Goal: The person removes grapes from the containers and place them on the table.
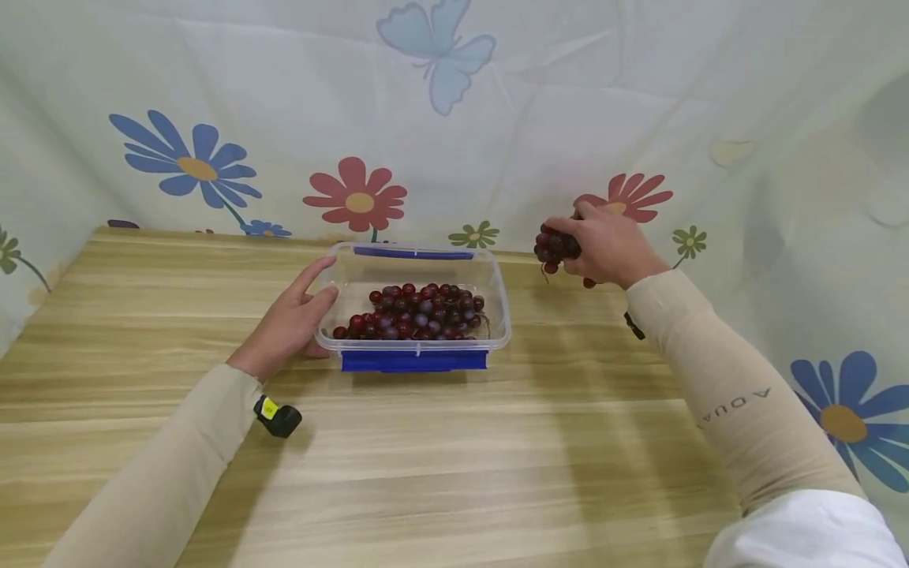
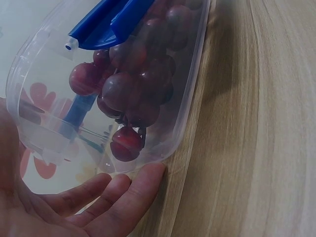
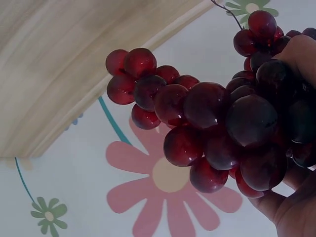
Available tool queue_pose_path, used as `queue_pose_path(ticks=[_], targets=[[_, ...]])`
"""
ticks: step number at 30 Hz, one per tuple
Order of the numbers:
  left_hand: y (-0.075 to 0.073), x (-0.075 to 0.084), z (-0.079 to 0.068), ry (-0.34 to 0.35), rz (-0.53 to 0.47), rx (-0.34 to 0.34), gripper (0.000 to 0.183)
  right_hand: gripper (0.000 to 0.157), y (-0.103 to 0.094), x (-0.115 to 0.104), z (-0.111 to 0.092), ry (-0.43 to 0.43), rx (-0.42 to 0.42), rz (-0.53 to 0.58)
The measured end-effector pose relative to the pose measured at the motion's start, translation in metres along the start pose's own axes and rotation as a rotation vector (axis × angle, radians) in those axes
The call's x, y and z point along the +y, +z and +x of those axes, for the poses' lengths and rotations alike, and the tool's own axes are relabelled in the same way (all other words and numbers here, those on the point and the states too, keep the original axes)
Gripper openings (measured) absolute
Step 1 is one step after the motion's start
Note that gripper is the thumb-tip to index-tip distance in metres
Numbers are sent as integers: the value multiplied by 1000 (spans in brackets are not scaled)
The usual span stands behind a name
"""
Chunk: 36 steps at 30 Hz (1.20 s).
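A clear plastic food container [image 1: 500,315] with blue side clips stands lidless on the table, a bunch of dark red grapes [image 1: 419,312] lying inside it. My left hand [image 1: 287,323] rests against the container's left end, thumb over the rim and fingers along the outer wall. In the left wrist view the fingertips [image 2: 148,177] touch the lower corner of the clear wall. Off to the right, above the table's back edge, my right hand [image 1: 607,244] grips a second bunch of grapes [image 3: 212,128]. Part of that bunch is hidden behind the fingers.
The wood-grain table [image 1: 454,473] runs back to a pale cloth backdrop [image 1: 540,95] printed with flowers and a butterfly. A blue clip [image 1: 414,360] hangs folded down on the container's near side. The cloth also closes off the right side.
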<state>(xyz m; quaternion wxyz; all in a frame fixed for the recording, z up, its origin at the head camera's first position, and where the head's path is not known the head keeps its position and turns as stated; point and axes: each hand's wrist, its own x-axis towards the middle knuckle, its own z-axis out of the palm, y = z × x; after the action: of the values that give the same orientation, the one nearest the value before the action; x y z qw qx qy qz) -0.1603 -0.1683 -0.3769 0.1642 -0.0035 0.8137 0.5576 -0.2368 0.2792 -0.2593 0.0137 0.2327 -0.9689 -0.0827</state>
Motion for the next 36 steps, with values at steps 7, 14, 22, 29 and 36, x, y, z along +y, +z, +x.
queue_pose_path(ticks=[7, 14, 22, 29, 36], targets=[[0, 0, 1, 3, -6, -1, 65, 63, 10, 6, -5, -5, -6, 61], [1, -1, 1, 4, 5, 3, 66, 63, 22, 12, -8, -5, 10, 91], [0, 0, 1, 0, 2, 7, 67, 66, 28, 14, -10, 27, -24, 130], [0, 1, 0, -4, 15, 6, 67, 65, 34, 13, -11, 58, -41, 150], [0, 2, -1, -4, 20, 7, 66, 65, 41, 13, -10, 65, -28, 165]])
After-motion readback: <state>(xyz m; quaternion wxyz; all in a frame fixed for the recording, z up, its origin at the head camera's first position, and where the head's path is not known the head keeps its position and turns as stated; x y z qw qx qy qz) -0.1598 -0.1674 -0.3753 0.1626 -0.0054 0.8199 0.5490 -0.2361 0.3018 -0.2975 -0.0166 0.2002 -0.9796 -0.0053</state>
